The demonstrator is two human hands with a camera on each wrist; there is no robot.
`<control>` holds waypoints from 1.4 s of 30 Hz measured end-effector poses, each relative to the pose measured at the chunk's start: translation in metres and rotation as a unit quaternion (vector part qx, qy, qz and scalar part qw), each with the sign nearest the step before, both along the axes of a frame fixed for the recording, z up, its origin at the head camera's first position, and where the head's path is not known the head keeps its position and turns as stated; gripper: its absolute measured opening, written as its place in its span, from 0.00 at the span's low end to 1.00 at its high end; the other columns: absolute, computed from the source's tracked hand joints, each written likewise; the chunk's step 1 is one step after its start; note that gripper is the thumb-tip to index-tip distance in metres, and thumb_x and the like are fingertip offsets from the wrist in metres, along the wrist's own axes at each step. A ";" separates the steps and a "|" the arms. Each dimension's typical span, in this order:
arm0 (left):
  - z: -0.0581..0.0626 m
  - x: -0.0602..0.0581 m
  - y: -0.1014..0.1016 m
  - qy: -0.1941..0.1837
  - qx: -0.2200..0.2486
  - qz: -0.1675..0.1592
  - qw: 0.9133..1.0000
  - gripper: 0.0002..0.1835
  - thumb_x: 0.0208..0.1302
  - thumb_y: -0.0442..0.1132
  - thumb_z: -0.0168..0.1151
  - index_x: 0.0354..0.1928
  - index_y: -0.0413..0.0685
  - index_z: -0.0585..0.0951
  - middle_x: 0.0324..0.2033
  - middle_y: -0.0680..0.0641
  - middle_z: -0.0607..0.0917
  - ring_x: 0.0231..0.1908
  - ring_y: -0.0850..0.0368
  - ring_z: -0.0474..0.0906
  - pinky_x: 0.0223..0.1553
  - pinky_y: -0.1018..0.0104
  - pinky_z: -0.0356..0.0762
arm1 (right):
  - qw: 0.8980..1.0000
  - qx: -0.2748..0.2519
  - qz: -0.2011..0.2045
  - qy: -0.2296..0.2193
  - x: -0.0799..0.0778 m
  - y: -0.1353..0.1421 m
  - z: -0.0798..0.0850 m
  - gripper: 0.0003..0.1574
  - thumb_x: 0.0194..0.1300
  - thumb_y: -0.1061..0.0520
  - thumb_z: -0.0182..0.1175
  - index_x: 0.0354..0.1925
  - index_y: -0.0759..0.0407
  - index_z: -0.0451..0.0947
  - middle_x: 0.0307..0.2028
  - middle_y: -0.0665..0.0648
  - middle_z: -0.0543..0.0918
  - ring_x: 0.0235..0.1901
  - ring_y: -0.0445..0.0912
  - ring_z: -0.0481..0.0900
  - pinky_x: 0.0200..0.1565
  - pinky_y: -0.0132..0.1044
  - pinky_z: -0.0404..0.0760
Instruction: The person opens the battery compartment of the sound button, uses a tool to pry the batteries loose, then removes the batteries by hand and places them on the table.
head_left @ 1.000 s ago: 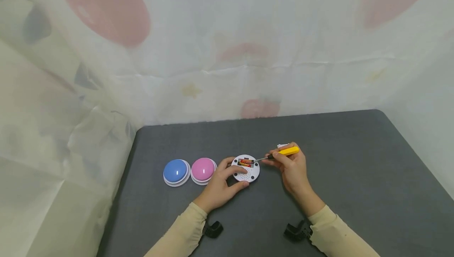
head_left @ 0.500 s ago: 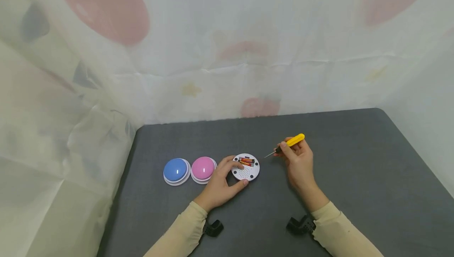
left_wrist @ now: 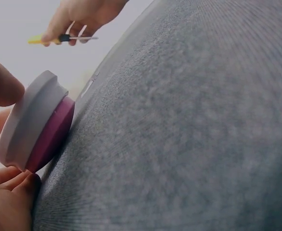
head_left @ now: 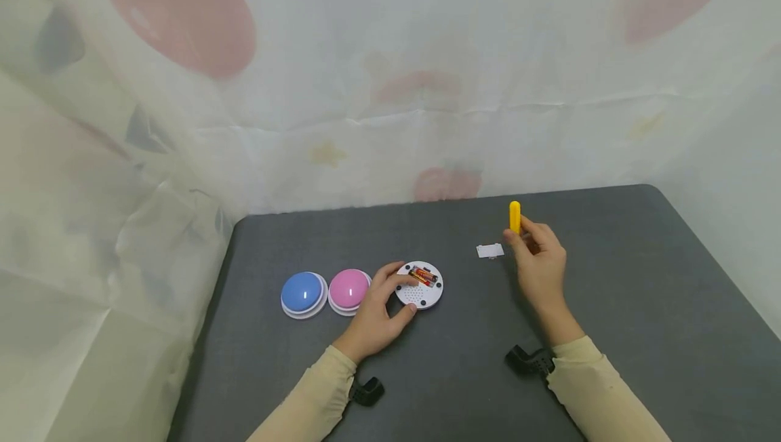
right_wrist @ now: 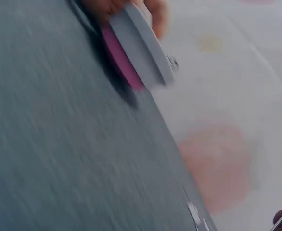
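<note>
A round white button (head_left: 421, 296) lies upside down on the table, its magenta dome (left_wrist: 52, 134) facing the tabletop in the left wrist view. Two red and black batteries (head_left: 425, 275) show in the uncovered compartment of its base. My left hand (head_left: 375, 316) grips the button from the left, with the thumb at the near rim and a finger lying over the base. To the right, my right hand (head_left: 543, 262) holds a screwdriver (head_left: 515, 216) by its yellow handle, raised away from the button. The screwdriver's metal shaft shows in the left wrist view.
A small white battery cover (head_left: 490, 251) lies between the button and my right hand. Left of my left hand stand a pink button (head_left: 349, 289) and a blue button (head_left: 302, 293), domes up. A patterned sheet (head_left: 390, 123) hangs behind the grey table (head_left: 427, 381).
My right hand has drawn the screwdriver back from the batteries, to the right and away, tipping its handle upright. The battery cover has come into full view. The held button has turned slightly.
</note>
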State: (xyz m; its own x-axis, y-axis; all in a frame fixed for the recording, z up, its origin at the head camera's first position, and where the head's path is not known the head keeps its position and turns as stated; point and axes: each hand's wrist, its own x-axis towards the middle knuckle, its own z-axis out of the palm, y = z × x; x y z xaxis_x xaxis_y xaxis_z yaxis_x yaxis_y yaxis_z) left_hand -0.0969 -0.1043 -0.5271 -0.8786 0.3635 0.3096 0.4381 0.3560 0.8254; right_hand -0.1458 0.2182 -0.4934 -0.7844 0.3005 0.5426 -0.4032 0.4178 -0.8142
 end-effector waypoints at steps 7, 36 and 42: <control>0.001 -0.001 0.000 0.001 0.010 -0.006 1.000 0.23 0.63 0.29 0.69 0.60 0.52 0.85 0.75 0.36 0.71 0.77 0.43 0.66 0.76 0.40 0.64 | 0.990 0.106 -0.064 -0.061 -0.006 0.035 -0.003 0.22 0.69 0.62 0.77 0.57 0.70 0.88 0.41 0.66 0.86 0.36 0.42 0.79 0.37 0.18 0.71; 0.005 0.000 -0.002 -0.002 0.046 -0.003 0.999 0.21 0.71 0.25 0.56 0.61 0.46 0.85 0.73 0.39 0.76 0.75 0.42 0.71 0.77 0.45 0.63 | 0.912 0.268 -0.050 -0.306 -0.003 0.076 -0.004 0.31 0.79 0.50 0.67 0.65 0.75 0.81 0.46 0.72 0.84 0.41 0.64 0.81 0.41 0.59 0.79; 0.002 0.002 -0.002 -0.009 0.020 -0.002 1.000 0.19 0.72 0.38 0.70 0.63 0.49 0.84 0.76 0.43 0.75 0.77 0.45 0.69 0.79 0.47 0.62 | 0.923 0.267 -0.070 -0.269 -0.001 0.072 -0.001 0.31 0.80 0.49 0.66 0.63 0.75 0.81 0.46 0.72 0.80 0.45 0.66 0.78 0.43 0.62 0.77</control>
